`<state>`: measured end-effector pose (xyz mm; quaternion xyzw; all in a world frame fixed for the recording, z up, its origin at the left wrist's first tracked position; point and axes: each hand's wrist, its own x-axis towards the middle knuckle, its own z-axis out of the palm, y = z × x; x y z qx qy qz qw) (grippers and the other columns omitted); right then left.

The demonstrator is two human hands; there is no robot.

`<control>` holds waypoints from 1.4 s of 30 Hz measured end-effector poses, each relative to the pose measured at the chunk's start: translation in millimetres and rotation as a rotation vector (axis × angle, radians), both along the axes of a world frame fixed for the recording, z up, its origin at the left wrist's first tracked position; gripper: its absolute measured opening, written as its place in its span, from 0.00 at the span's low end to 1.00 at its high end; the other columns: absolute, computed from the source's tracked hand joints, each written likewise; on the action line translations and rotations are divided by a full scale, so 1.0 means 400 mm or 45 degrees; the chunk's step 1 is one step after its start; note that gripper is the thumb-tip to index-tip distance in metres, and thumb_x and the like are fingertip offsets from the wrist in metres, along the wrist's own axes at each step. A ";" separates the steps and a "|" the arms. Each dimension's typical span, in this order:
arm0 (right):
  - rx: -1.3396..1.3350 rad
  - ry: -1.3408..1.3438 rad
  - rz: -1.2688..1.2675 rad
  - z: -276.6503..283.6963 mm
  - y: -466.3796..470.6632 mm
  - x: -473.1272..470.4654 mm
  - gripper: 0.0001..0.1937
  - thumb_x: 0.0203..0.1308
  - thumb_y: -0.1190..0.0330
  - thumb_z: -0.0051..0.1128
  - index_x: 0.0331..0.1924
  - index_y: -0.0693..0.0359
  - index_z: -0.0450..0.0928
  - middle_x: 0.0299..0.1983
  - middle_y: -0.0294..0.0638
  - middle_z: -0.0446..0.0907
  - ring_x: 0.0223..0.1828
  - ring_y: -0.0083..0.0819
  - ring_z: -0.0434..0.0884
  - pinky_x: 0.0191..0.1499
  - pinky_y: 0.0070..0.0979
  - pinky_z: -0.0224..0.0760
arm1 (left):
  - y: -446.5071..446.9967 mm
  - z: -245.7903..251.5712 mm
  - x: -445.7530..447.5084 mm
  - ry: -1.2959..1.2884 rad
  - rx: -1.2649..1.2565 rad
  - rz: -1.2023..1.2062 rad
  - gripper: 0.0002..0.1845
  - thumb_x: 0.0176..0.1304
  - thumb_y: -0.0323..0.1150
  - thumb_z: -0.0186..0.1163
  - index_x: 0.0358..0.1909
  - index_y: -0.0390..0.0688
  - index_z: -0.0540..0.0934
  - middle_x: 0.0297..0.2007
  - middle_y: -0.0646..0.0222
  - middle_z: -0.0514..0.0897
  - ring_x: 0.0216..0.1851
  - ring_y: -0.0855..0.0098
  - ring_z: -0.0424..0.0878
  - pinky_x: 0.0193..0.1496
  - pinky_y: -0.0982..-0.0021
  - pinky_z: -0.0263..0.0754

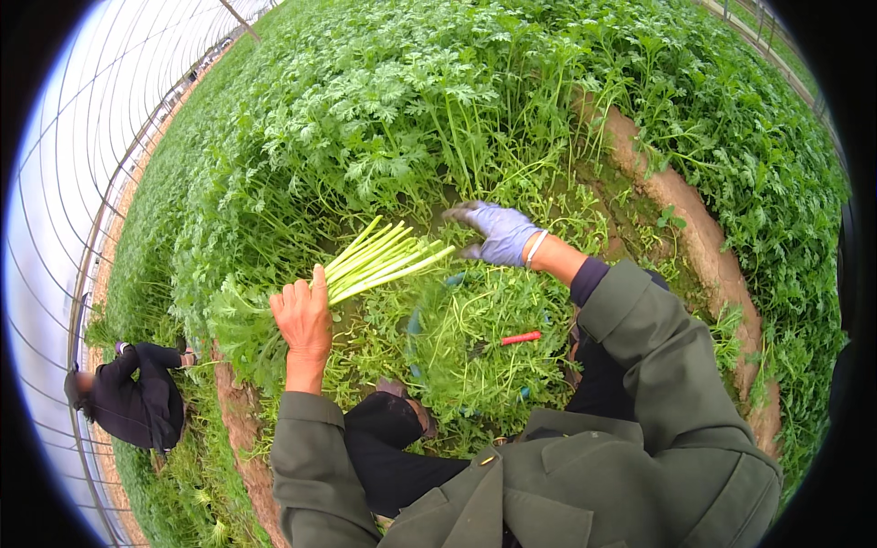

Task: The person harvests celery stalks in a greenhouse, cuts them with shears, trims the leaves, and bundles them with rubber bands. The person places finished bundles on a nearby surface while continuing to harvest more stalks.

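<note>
My bare left hand (pixel 302 312) grips a bunch of leafy green stalks (pixel 384 259). Their pale cut ends point to the right, and their feathery leaves (pixel 243 332) hang out on the left side of the fist. Just beyond the cut ends is my right hand (pixel 498 233), in a thin, soiled purple glove, with its fingers apart and nothing in them. Between my legs a heap of loose green trimmings (pixel 473 363) covers most of a round container, of which a blue rim (pixel 414 325) shows in places. On the heap lies a tool with a red handle (pixel 521 338); its other end is hidden among the leaves.
Dense leafy plants (pixel 384 103) stand in front of me. A raised soil ridge (pixel 685 205) curves along the right, another soil ridge (pixel 240 438) runs on the left. A person in dark clothes (pixel 137 404) squats at far left near the greenhouse's ribbed plastic wall (pixel 55 205).
</note>
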<state>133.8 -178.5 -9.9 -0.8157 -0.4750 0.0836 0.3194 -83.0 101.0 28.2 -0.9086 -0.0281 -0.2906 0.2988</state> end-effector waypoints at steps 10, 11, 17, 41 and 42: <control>0.138 0.206 -0.653 -0.045 0.071 -0.026 0.15 0.60 0.57 0.58 0.44 0.59 0.82 0.38 0.48 0.84 0.41 0.43 0.84 0.47 0.38 0.75 | -0.046 0.038 0.005 -0.042 0.037 -0.139 0.20 0.56 0.27 0.55 0.53 0.44 0.79 0.24 0.71 0.68 0.28 0.68 0.67 0.33 0.65 0.57; 0.152 0.756 -0.622 -0.044 0.059 0.005 0.22 0.61 0.55 0.60 0.54 0.60 0.78 0.48 0.53 0.82 0.49 0.41 0.82 0.48 0.36 0.75 | -0.048 0.044 0.002 -0.088 0.019 -0.182 0.20 0.57 0.28 0.55 0.53 0.45 0.79 0.24 0.70 0.68 0.27 0.68 0.67 0.33 0.65 0.57; 0.336 1.310 -0.104 -0.126 0.110 -0.052 0.43 0.61 0.48 0.61 0.69 0.71 0.57 0.62 0.56 0.71 0.63 0.39 0.72 0.66 0.30 0.61 | -0.080 0.057 -0.001 -0.043 0.050 -0.216 0.19 0.57 0.30 0.54 0.52 0.45 0.80 0.23 0.72 0.66 0.26 0.70 0.66 0.33 0.66 0.57; 0.446 0.819 0.216 -0.043 0.075 -0.096 0.26 0.59 0.55 0.64 0.56 0.63 0.76 0.47 0.47 0.81 0.47 0.32 0.81 0.48 0.27 0.77 | 0.014 0.077 -0.070 -0.169 0.066 -0.246 0.22 0.55 0.29 0.57 0.54 0.51 0.81 0.25 0.74 0.69 0.28 0.71 0.67 0.39 0.67 0.60; 0.429 0.417 0.223 -0.036 0.077 -0.121 0.23 0.58 0.55 0.65 0.53 0.59 0.78 0.45 0.46 0.82 0.46 0.35 0.82 0.48 0.29 0.77 | 0.011 0.076 -0.068 -0.165 0.060 -0.245 0.22 0.56 0.29 0.57 0.54 0.51 0.80 0.25 0.74 0.69 0.28 0.71 0.67 0.39 0.67 0.60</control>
